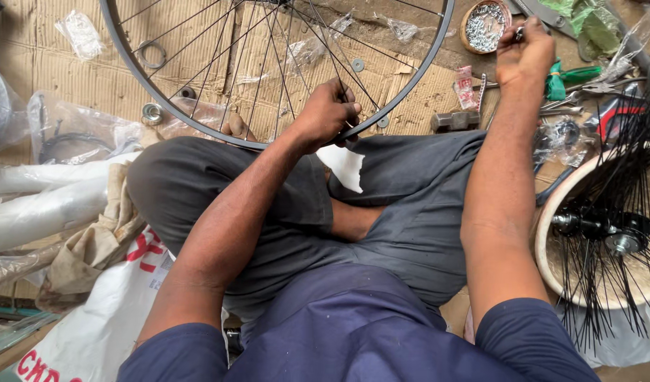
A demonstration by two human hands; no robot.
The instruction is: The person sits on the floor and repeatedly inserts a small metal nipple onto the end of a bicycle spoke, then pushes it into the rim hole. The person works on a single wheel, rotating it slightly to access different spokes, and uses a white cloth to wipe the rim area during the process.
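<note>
A black bicycle wheel rim (pixel 130 65) with thin spokes (pixel 219 53) rests against my crossed legs over flattened cardboard. My left hand (pixel 328 113) grips the rim's near edge where spokes meet it, fingers closed around a spoke end. My right hand (pixel 525 51) is stretched out to the far right, beside a small round bowl (pixel 485 27) full of shiny metal nipples, and pinches a small metal piece between its fingertips.
A hub with many loose black spokes (pixel 608 233) lies in a pale tyre at the right. Pliers, green-handled tools (pixel 572 76) and a small hammer head (pixel 454 120) lie near the bowl. Washers (pixel 152 113) and plastic bags litter the cardboard; wrapped white tubes (pixel 42 205) lie left.
</note>
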